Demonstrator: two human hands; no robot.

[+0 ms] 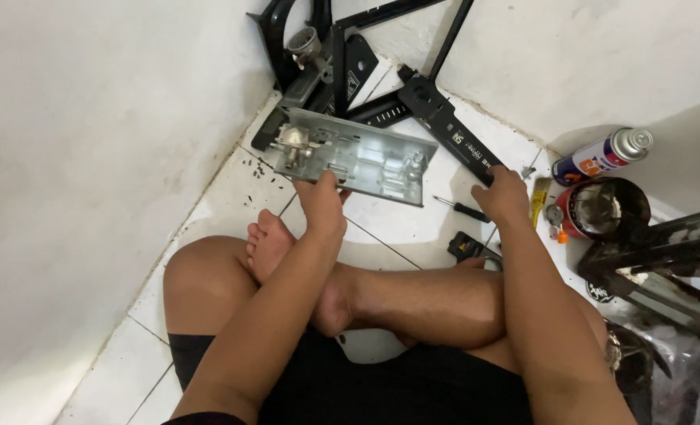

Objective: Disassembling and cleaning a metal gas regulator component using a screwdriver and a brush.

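The left hand [321, 203] gripped the near edge of a shiny metal plate [362, 157], held up over the white tile floor [232, 189]. The right hand [501, 194] had its fingers closed on a long black bar [452, 134] w/ its far end on the floor. A spray can [602, 156] lay nearby.

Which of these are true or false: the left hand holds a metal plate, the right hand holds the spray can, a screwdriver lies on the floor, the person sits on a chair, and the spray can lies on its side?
1. The left hand holds the metal plate. True.
2. The right hand holds the spray can. False: it grips a black bar; the can lies apart from it.
3. A screwdriver lies on the floor. True.
4. The person sits on a chair. False: they sit cross-legged on the tiled floor.
5. The spray can lies on its side. True.
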